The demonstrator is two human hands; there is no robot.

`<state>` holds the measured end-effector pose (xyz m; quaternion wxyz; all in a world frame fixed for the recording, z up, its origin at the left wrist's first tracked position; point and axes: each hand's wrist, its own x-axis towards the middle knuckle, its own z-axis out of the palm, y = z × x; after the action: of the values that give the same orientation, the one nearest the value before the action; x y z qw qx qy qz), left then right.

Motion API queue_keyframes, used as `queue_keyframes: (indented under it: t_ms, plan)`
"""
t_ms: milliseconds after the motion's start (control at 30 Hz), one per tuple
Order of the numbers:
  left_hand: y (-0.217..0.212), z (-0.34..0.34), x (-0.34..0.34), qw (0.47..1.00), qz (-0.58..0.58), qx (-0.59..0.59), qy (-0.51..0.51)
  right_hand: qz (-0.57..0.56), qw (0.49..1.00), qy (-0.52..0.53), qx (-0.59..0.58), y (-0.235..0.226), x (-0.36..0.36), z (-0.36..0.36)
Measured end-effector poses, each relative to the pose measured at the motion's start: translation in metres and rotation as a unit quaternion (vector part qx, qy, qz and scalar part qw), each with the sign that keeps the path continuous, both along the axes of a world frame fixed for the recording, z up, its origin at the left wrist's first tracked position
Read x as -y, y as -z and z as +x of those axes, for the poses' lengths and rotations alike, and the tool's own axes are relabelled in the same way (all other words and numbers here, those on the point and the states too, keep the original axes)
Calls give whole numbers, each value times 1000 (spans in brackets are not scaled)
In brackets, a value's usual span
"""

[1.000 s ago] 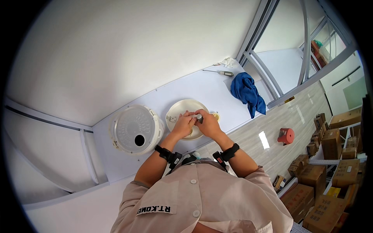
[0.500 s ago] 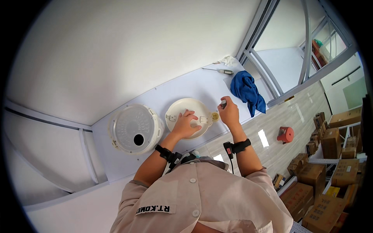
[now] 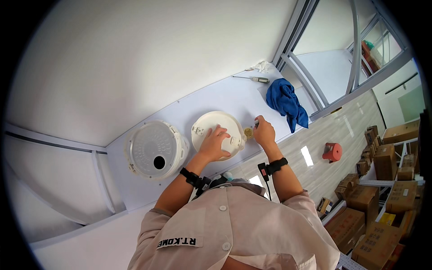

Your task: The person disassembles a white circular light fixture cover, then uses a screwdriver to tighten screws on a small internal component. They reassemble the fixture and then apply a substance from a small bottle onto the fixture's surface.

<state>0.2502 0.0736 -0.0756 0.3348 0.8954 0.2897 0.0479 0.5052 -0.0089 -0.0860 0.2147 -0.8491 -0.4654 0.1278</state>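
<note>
The cream disc (image 3: 220,118) lies on the white bench (image 3: 238,99), with a white bucket (image 3: 146,146) at its nine o'clock. The left hand (image 3: 215,143) rests on it, fingers spread. At three o'clock, the right hand (image 3: 264,131) pinches a small grey object (image 3: 257,123), its kind unclear, near a small round dish (image 3: 248,132) of yellowish bits. A stray knuckle could tip the dish and scatter them; a sideways push from the left palm could slide the disc into it.

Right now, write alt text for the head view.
A person's left hand rests on a round cream cover on a white table while the right hand grips a small grey object. A round white tub stands to the left; a screwdriver and blue cloth lie beyond, to the right.
</note>
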Motion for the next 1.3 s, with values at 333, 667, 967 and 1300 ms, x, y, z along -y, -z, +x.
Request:
queue_keyframes:
  t_ms: [333,667,967,1300]
  plan:
    - [-12,2,0,996,47,-57,57,24,999,14,-32,0,-2,3]
    - [-2,5,-2,999,37,-38,10,160,980,-37,-110,-85,1,-22]
    - [-12,14,13,981,122,73,-134,289,931,-131,-180,-157,13,-39]
    - [2,10,22,967,146,-34,-204,356,892,-196,-199,-177,11,-46]
